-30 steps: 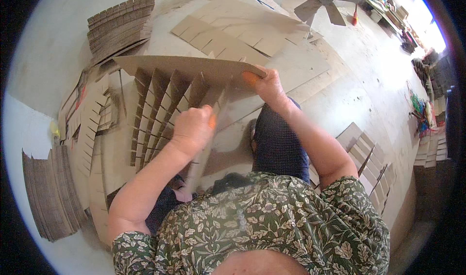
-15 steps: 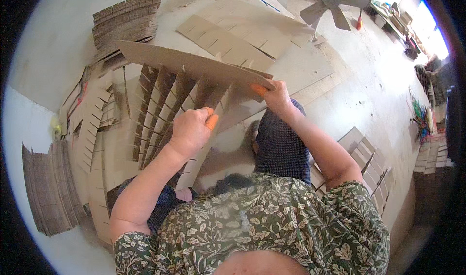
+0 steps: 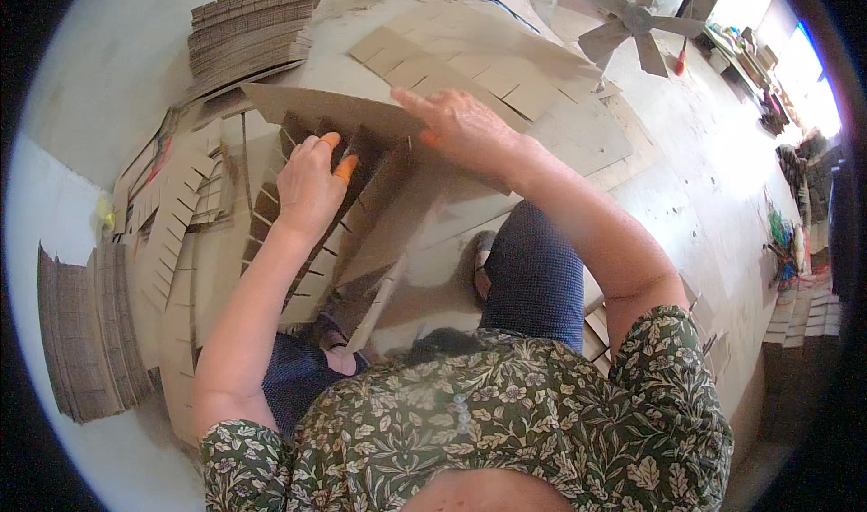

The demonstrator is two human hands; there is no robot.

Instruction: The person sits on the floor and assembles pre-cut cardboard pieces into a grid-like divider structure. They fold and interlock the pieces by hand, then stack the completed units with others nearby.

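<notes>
Slotted cardboard strips (image 3: pixel 368 209) stand on edge side by side in front of me. A longer cardboard strip (image 3: pixel 316 104) crosses over their far ends. My left hand (image 3: pixel 305 187), with orange finger covers, is closed on one of the slotted strips close to the crosswise strip. My right hand (image 3: pixel 465 134) lies over the right part of the crosswise strip, its fingers stretched out and pointing left. An orange cover shows under that hand, and its palm side is hidden.
Stacks of notched cardboard stand at the far left (image 3: pixel 253 38) and near left (image 3: pixel 90 331). Flat slotted sheets (image 3: pixel 452 65) lie on the floor ahead. A fan (image 3: pixel 637 20) stands at the far right. Loose strips (image 3: pixel 181 214) lie on the left.
My right hand has left the right end of the crosswise strip and moved left along it, fingers now outstretched. My left hand has shifted left and farther away among the slotted strips.
</notes>
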